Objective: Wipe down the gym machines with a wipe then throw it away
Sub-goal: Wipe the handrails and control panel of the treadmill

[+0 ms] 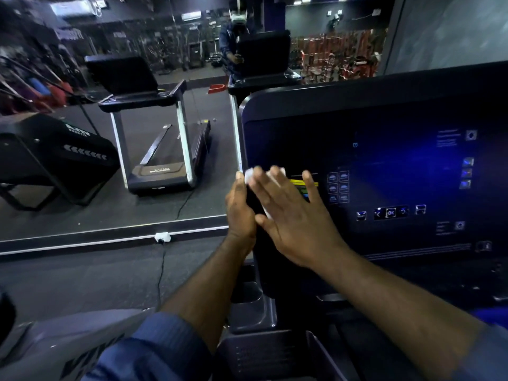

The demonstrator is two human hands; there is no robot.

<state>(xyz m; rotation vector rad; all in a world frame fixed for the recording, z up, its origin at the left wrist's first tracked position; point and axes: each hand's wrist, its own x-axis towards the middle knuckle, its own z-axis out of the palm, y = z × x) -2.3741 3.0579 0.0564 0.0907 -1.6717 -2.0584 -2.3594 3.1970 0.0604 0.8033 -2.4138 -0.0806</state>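
Clearly two hands are at work, with one wipe between them and one console (pixel 384 160) filling the right half of the frame. The right hand (pixel 291 213) lies flat on the lower left part of the console, fingers straight and spread wide, pressing the white wipe (pixel 250 174) against the dark panel. The wipe sits under that palm and those fingers; its crumpled top edge shows just above the fingertips, and a small strip shows beside the thumb. The left hand (pixel 240 207) rests against the console's left edge, just beside the right hand, thumb pointing up and nearly touching the wipe's upper corner. Its fingers go behind the edge, so whether they curl round it cannot be told. Both forearms come up from the bottom of the frame out of rolled blue sleeves.

Right of the fingertips there is one yellow sticker (pixel 303 185), partly covered, then six small square buttons (pixel 338 187) in two columns, and lower down one OK key (pixel 390 212) between two arrows. At the upper left, one mirror (pixel 209 160) shows one treadmill (pixel 154 133) and one black machine (pixel 55 155). Below the mirror's lower rail sits one white socket (pixel 162 237) with one cable hanging from it
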